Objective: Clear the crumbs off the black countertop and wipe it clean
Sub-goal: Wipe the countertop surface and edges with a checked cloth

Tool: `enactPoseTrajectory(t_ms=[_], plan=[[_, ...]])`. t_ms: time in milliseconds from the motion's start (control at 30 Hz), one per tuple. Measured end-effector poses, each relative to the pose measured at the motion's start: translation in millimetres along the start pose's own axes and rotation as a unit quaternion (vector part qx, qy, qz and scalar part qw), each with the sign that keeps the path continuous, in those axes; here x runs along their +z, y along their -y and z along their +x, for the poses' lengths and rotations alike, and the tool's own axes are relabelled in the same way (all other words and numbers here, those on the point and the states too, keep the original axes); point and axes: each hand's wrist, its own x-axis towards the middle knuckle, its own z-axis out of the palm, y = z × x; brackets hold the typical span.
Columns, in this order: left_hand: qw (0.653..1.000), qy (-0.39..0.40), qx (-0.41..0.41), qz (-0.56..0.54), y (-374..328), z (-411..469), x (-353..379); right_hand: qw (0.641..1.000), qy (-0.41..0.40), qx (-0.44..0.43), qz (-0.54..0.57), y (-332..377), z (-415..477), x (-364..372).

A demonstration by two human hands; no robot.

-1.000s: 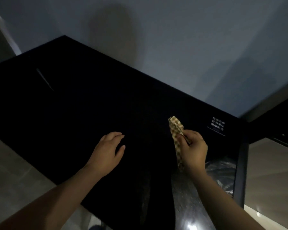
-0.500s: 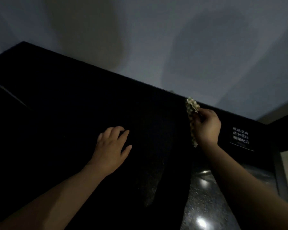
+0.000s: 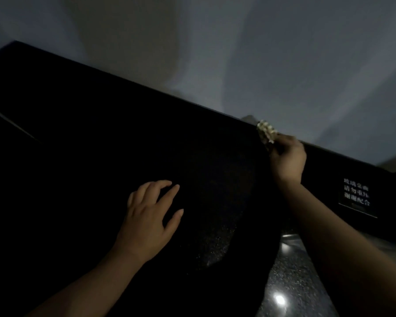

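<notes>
The black countertop [image 3: 82, 170] fills most of the dim view, its far edge running along a grey wall. My right hand [image 3: 288, 159] grips a checkered beige cloth [image 3: 266, 131] at the counter's far edge, the cloth sticking up past my fingers. My left hand [image 3: 151, 218] rests flat on the counter near the middle, fingers spread. Fine pale specks [image 3: 217, 239] show on the surface between my two hands. No separate crumbs can be told apart in the dark.
A small sign with white characters [image 3: 356, 195] sits on the counter at the right. A speckled glossy surface with a light reflection [image 3: 288, 291] lies low at the right. The grey wall [image 3: 238, 53] stands behind the counter.
My right hand has carried the cloth away from me to the counter's far edge. My left hand has stayed on the counter. The camera has tilted up toward the wall.
</notes>
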Motion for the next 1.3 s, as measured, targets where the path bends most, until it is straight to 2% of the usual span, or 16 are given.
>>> enactPoseTrajectory(t_ms=[67, 200, 267, 333, 433, 600, 733, 800, 900, 1000, 1133, 1200, 1300], plan=[[1.0, 0.003, -0.003, 0.002, -1.5, 0.0, -0.6, 0.998, 0.018, -0.044, 0.037, 3.6, -22.3, -3.8], [1.0, 0.008, -0.004, 0.004, -3.5, 0.1, -3.2, 0.989, 0.088, -0.05, 0.108, 6.0, -53.9, -16.2], [1.0, 0.007, -0.006, 0.001, -3.5, 0.1, -3.3, 0.99, 0.065, -0.064, 0.104, 4.8, -43.0, -20.4], [1.0, 0.004, -0.006, 0.001, -2.9, 0.3, -1.8, 0.995, 0.024, -0.043, 0.081, 3.7, -17.4, -17.4], [1.0, -0.001, -0.005, 0.004, -1.7, 0.1, 0.4, 0.997, 0.035, 0.028, 0.059, 12.2, -3.5, -3.9], [1.0, 0.002, -0.008, 0.007, -2.1, -0.1, -0.6, 0.986, 0.098, -0.086, 0.101, 33.2, -85.1, -5.3], [1.0, 0.001, -0.005, 0.002, -2.5, -0.4, -1.9, 0.977, 0.141, -0.077, 0.139, 35.8, -133.6, -24.2], [1.0, 0.003, -0.004, 0.0, -2.1, -0.5, -1.8, 0.98, 0.118, -0.067, 0.146, 34.4, -127.4, -32.0], [1.0, 0.003, -0.002, 0.007, -1.4, 0.7, -1.3, 0.991, 0.034, -0.043, 0.119, 31.5, -88.7, -32.9], [1.0, -0.001, -0.002, 0.008, -1.5, 0.6, -0.7, 0.997, 0.048, -0.005, 0.064, 28.9, -54.5, -20.1], [1.0, -0.005, -0.004, 0.01, -0.9, 0.0, 0.3, 0.998, 0.049, 0.006, 0.045, 30.0, -65.5, -8.6], [1.0, -0.005, -0.002, 0.008, -0.6, 0.1, 0.7, 0.994, 0.073, -0.03, 0.069, 33.2, -83.0, -11.4], [1.0, -0.005, -0.002, 0.003, -0.6, 0.5, 0.8, 0.979, 0.158, -0.085, 0.091, 31.6, -104.2, -24.3]])
